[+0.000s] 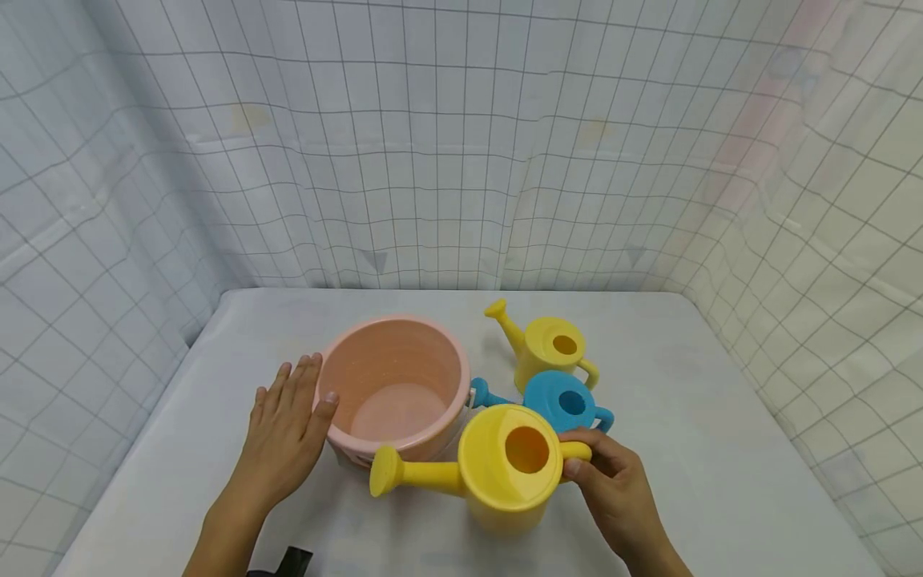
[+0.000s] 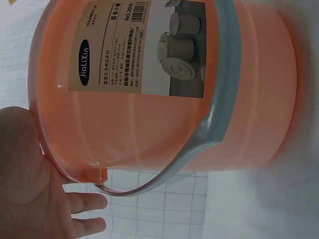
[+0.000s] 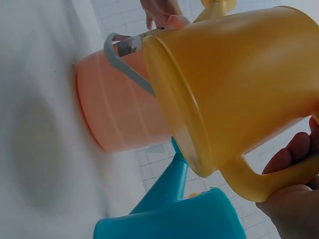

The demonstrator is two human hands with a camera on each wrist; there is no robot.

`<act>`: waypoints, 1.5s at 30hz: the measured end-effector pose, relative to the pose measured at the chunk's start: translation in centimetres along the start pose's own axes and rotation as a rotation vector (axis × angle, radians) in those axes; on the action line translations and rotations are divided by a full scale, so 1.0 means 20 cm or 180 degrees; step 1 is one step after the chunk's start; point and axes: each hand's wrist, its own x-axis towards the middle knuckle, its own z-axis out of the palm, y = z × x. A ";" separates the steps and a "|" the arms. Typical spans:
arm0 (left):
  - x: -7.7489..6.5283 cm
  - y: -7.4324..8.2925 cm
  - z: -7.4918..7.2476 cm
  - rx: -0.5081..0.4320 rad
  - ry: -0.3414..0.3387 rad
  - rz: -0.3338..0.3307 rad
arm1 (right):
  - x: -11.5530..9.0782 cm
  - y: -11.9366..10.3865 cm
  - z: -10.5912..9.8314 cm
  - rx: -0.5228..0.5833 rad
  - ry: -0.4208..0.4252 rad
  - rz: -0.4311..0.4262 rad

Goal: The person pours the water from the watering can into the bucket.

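My right hand (image 1: 616, 489) grips the handle of a yellow watering can (image 1: 497, 497). In the right wrist view, the base of this can (image 3: 224, 89) is raised off the table, and in the head view its spout points left across the front of a pink bucket (image 1: 397, 413). On the bucket's left rim rests my left hand (image 1: 284, 441), fingers straight and thumb at the edge. The left wrist view shows the bucket's printed label (image 2: 134, 50) and grey handle (image 2: 219, 104). Right of the bucket stands a blue watering can (image 1: 551, 393), partly hidden by the raised can.
A second yellow watering can (image 1: 551, 344) stands behind the blue one, its spout toward the back left. White cloth covers the table (image 1: 721, 481). Grid-patterned curtains (image 1: 461, 160) close off the back and both sides. A black object (image 1: 292, 561) shows at the front edge.
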 end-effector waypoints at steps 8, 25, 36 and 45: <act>0.00 0.00 -0.01 -0.0021 -0.0038 -0.0005 | -0.07 0.12 0.00 0.0166 -0.0279 0.0207; -0.01 -0.01 -0.02 -0.0006 -0.0085 -0.0021 | -0.11 0.31 -0.02 0.0297 -0.0227 0.0907; 0.00 -0.01 -0.02 -0.0004 -0.0073 -0.0010 | -0.11 0.32 -0.01 0.0330 -0.0326 0.1189; 0.00 0.00 -0.01 -0.0006 -0.0051 0.0011 | -0.11 0.33 -0.01 0.0281 -0.0361 0.1244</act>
